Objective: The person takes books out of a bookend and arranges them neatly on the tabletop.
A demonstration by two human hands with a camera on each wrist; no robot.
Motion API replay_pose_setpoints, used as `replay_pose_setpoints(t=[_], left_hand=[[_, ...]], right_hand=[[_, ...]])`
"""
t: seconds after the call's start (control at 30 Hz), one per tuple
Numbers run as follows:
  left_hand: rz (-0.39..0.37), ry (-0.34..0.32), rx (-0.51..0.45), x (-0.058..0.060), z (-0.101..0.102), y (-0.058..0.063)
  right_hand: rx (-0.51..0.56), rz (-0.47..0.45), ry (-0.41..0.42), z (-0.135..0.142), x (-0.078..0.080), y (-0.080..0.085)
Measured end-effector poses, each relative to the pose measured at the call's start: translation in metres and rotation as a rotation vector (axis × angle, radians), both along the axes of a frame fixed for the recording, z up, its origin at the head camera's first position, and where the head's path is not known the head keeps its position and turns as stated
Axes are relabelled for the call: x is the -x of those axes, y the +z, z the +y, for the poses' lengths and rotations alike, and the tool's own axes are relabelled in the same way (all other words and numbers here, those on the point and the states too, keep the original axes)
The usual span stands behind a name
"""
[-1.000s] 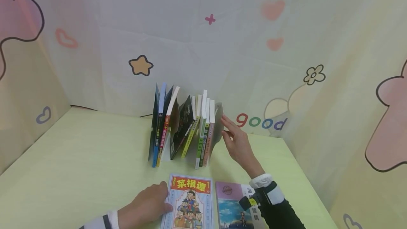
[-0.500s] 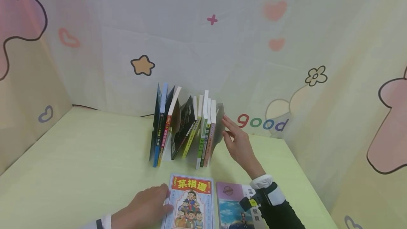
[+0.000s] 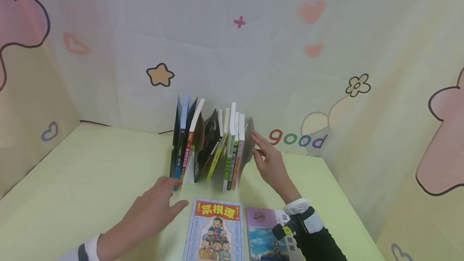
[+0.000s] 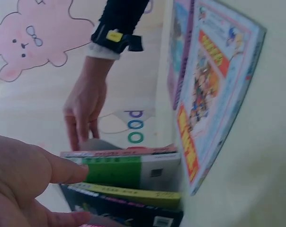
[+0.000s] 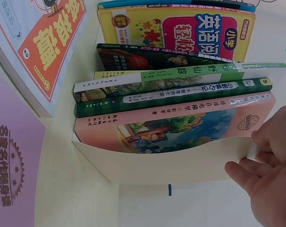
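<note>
My left hand [image 3: 154, 204] hovers with fingers spread, its index fingertip overlapping the lower spines of the leftmost books [image 3: 183, 152] in the head view. My right hand [image 3: 271, 168] touches the pale end panel [image 5: 147, 165] at the right of the book row, fingers extended against its upper edge. Between the panels stand several books: a dark one [image 3: 208, 144] leans, a yellow one [image 3: 218, 154] slants beside it, and green-spined and pink-spined books [image 5: 181, 118] stand nearest the right panel. A comic-covered book [image 3: 216, 233] lies flat in front, with red title band.
Right of the comic-covered book lies a purple and blue book [image 3: 260, 222], partly hidden by the right wrist's camera strap. Both rest on the pale green table [image 3: 90, 172]. A printed cloth backdrop [image 3: 217, 63] rises right behind the book row.
My left hand has let go of the comic-covered book's left edge and moved up and forward to the standing books. My right hand stays at the end panel.
</note>
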State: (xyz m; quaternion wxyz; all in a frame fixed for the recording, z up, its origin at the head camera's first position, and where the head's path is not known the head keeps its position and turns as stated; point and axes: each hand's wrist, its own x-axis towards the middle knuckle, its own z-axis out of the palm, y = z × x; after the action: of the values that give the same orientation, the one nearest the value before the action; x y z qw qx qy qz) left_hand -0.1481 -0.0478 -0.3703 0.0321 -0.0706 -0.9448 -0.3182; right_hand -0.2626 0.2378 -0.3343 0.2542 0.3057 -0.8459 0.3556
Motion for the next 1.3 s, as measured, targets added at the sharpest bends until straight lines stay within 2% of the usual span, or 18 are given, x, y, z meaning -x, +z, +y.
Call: replay_pose_setpoints(t=[0.1, 0.27, 0.37, 0.53, 0.63, 0.73, 0.9, 1.03, 1.17, 1.3], left_hand=[[0.054, 0.019, -0.021, 0.001, -0.01, 0.014], [0.104, 0.019, -0.076, 0.007, -0.021, 0.032], [0.166, 0.014, -0.104, 0.014, -0.025, 0.041], [0.384, -0.027, -0.147, 0.036, -0.026, 0.051], [0.514, -0.052, -0.12, 0.053, -0.023, 0.054], [0.568, -0.054, -0.073, 0.068, -0.017, 0.058], [0.57, -0.064, -0.063, 0.087, -0.013, 0.066], [0.536, -0.08, -0.064, 0.098, -0.012, 0.07], [0.467, -0.099, -0.039, 0.108, -0.011, 0.069], [0.443, -0.107, -0.019, 0.112, -0.012, 0.065]], right_hand=[[-0.017, -0.013, -0.007, -0.004, -0.007, 0.006], [-0.022, 0.001, -0.017, 0.003, 0.008, -0.007], [-0.023, -0.001, -0.014, 0.008, 0.017, -0.014], [-0.011, -0.01, -0.002, 0.012, 0.021, -0.017], [-0.013, -0.008, -0.008, 0.012, 0.02, -0.018], [-0.023, -0.01, -0.018, 0.012, 0.018, -0.018], [-0.027, -0.002, -0.025, 0.011, 0.019, -0.019], [-0.033, 0.015, -0.024, 0.011, 0.021, -0.02], [-0.045, 0.012, -0.038, 0.012, 0.021, -0.02], [-0.048, 0.01, -0.044, 0.013, 0.02, -0.02]])
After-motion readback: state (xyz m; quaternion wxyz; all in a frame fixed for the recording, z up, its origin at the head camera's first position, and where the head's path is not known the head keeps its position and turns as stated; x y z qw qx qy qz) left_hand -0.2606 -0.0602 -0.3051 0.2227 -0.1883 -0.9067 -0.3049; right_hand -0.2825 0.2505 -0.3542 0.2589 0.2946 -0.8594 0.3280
